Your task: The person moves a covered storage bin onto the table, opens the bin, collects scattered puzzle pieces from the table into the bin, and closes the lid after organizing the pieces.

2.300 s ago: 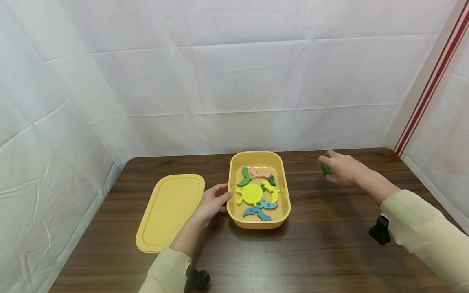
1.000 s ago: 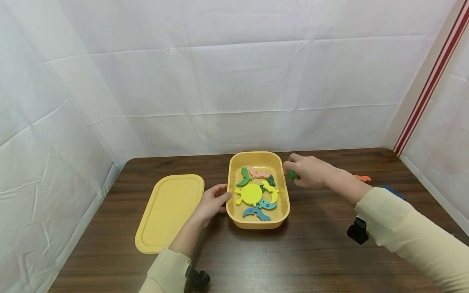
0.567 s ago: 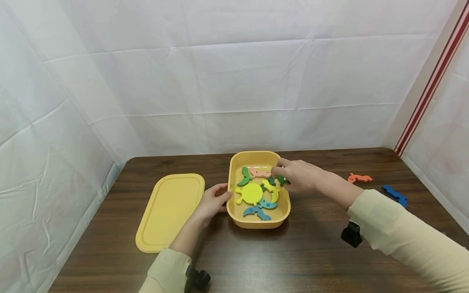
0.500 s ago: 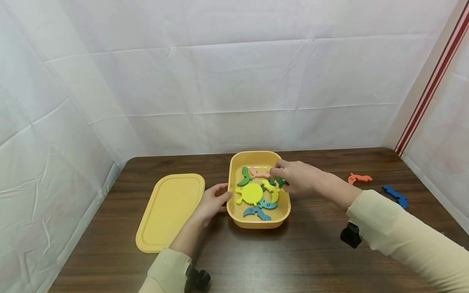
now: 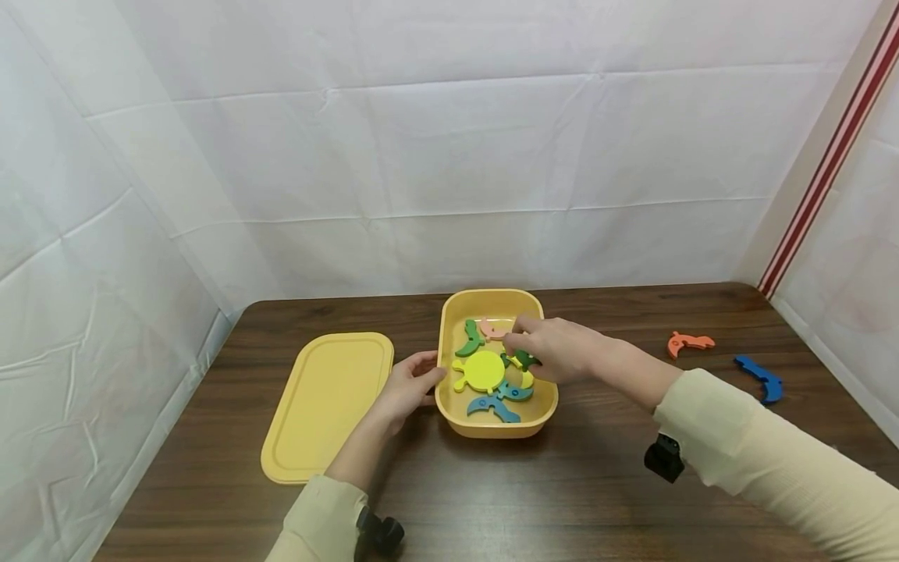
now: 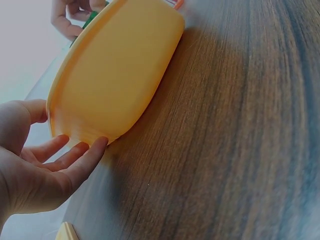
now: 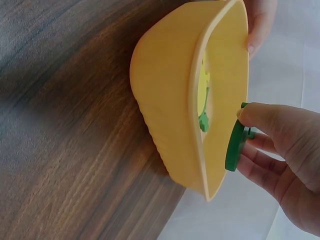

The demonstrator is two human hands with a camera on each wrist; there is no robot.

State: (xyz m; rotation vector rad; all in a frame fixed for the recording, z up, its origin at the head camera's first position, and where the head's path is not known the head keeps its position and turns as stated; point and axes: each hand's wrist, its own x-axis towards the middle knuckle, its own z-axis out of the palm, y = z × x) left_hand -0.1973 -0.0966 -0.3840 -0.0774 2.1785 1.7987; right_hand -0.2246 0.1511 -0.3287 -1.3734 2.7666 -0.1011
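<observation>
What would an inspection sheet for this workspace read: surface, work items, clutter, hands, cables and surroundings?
Surface: dark wood-grain table.
Work items: yellow tub holding a round yellow piece, a pink piece and green and bluish pieces; yellow lid flat to its left; orange piece and bright blue piece on the table to its right.
Clutter: nothing seen.
Left hand: fingers against the tub's outer side, thumb at its rim.
Right hand: pinches a dark green piece over the tub.
Cables: nothing seen.
Surroundings: creased white sheeting, red-striped band at right.

Text: none legible | labels, brands: none legible | numbers, signs: none legible
</observation>
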